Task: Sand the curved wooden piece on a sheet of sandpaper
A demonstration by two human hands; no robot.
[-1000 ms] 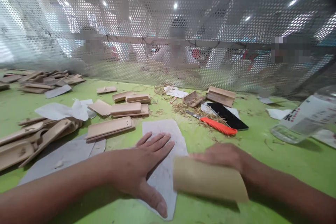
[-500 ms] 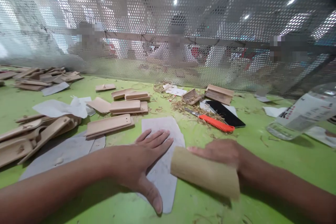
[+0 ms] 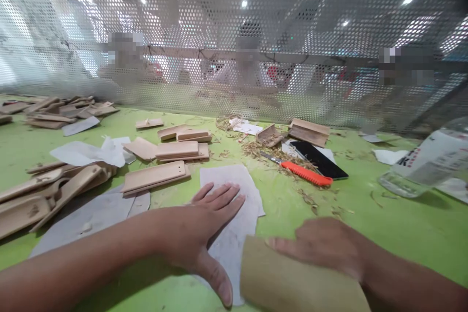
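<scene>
My left hand [image 3: 199,226] lies flat, fingers spread, pressing down a grey sheet of sandpaper [image 3: 234,190] on the green table [image 3: 402,224]. My right hand [image 3: 321,246] grips a flat tan wooden piece [image 3: 296,285] from above, fingers curled over its far edge. The piece rests on the near right end of the sandpaper, at the bottom edge of view.
Stacks of tan wooden pieces [image 3: 171,151] lie beyond my left hand, with more [image 3: 44,195] at the left. An orange-handled knife [image 3: 302,172], a black phone [image 3: 320,160] and wood shavings sit right of centre. A clear plastic bottle [image 3: 427,161] lies at right. A perforated metal screen [image 3: 234,44] backs the table.
My right hand has drawn the wooden piece toward me along the sandpaper, lower in view. My left hand has stayed flat on the sheet.
</scene>
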